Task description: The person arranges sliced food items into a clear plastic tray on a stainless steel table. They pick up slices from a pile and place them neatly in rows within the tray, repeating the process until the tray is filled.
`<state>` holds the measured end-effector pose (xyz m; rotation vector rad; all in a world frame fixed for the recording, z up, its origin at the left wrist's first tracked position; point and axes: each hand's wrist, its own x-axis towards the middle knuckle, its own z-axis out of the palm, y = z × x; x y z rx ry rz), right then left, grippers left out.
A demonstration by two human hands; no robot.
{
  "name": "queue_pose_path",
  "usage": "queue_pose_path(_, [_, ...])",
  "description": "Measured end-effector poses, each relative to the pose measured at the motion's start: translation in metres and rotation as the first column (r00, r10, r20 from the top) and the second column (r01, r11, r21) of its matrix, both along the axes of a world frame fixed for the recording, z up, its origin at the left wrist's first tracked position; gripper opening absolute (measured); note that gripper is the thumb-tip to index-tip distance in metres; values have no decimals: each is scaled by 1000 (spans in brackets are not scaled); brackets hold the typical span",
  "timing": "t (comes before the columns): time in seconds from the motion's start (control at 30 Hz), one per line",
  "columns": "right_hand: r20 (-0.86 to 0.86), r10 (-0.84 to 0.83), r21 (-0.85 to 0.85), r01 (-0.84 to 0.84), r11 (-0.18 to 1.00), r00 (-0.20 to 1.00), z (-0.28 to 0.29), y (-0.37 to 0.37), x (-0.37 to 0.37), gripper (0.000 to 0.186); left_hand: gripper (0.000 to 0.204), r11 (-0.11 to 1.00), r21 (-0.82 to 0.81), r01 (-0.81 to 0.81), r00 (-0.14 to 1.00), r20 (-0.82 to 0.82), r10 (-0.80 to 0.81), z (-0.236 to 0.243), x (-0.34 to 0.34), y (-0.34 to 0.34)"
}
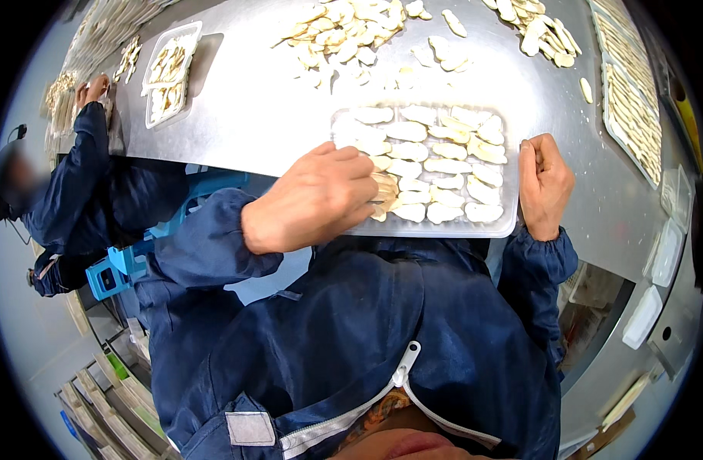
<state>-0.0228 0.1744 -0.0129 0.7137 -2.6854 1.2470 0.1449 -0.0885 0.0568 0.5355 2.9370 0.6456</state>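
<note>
A clear plastic tray (510, 222) lies near the table's front edge, with rows of pale, elongated slices (445, 212) in it. My left hand (313, 198) is over the tray's left part, its fingers bent and closed. What they hold, if anything, is hidden behind the knuckles. Tan, ridged pieces (385, 188) show in the tray right beside these fingers. At the tray's right edge my right hand (547, 184) rests with curled fingers, and no piece shows in it.
Loose pale slices (344, 34) lie heaped beyond the tray, with another pile (539, 31) at far right. Filled trays (631, 115) line the right side. At left, a co-worker's hand (95, 88) is near a filled container (170, 65). A blue stool (118, 272) stands below.
</note>
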Motion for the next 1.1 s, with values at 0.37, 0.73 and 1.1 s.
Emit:
queue_pose_path(0.37, [9, -3, -1, 3, 1000, 1000, 0, 1, 0, 14, 21, 988, 131, -83, 991, -93, 95, -15, 1, 17])
queue_pose_path(0.73, [19, -4, -21, 4, 1000, 1000, 0, 1, 1, 17, 21, 989, 140, -50, 994, -85, 63, -21, -5, 23])
queue_pose_path(1.1, [-9, 5, -1, -5, 1000, 1000, -2, 1, 0, 17, 21, 994, 93, -48, 995, -88, 56, -23, -3, 27])
